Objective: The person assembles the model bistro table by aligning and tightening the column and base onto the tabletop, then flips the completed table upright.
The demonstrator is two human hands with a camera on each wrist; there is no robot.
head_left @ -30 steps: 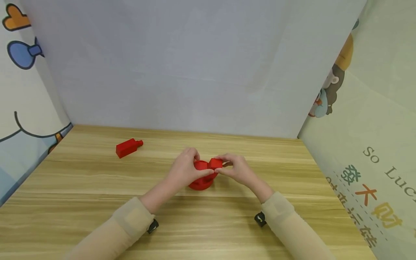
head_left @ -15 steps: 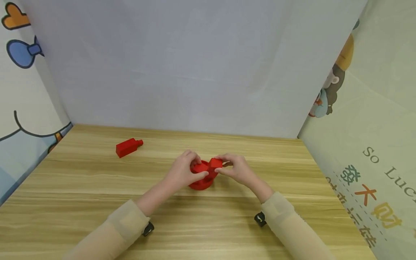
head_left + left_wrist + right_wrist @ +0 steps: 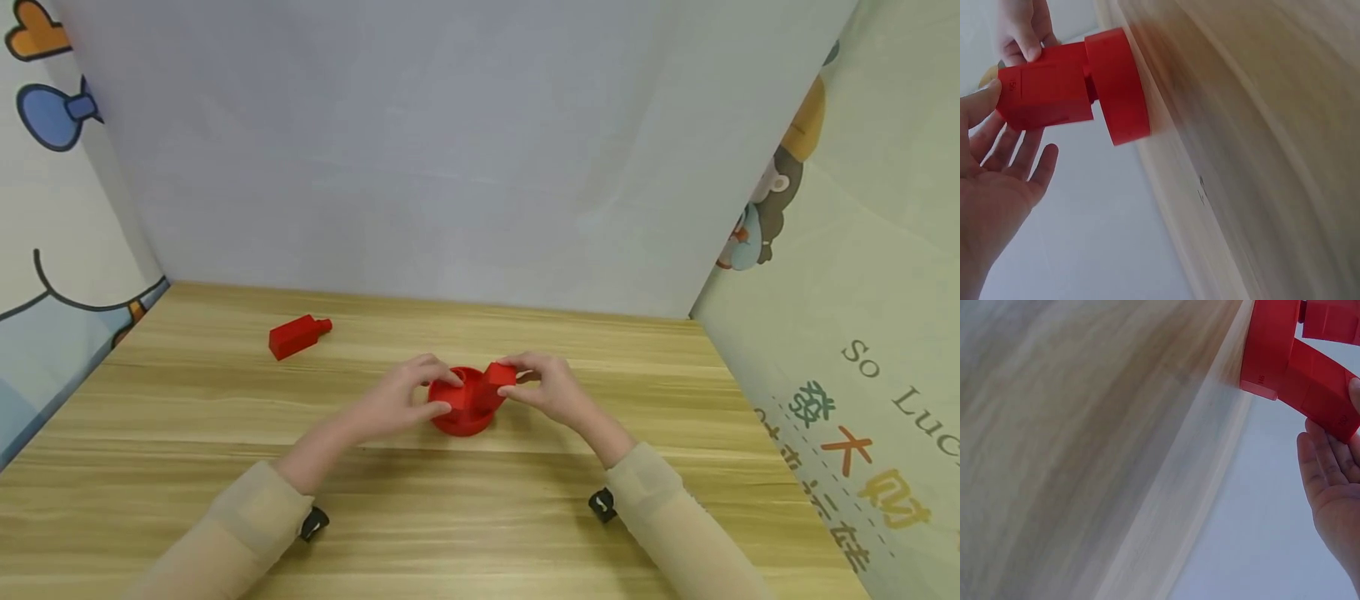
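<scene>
On wood-grained table (image 3: 450, 517) | round red dish (image 3: 462, 430) | left hand (image 3: 399, 397) loosely pinches boxy block (image 3: 448, 398) | right hand (image 3: 551, 389) pinches slanted prism (image 3: 498, 379)

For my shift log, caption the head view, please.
Left hand holds a red block, right hand a tilted red block, at a round red dish.

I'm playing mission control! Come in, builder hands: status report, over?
Left hand holds left block over red dish. Right hand pinches tilted right block. Third block lies apart, out of the way.
</scene>
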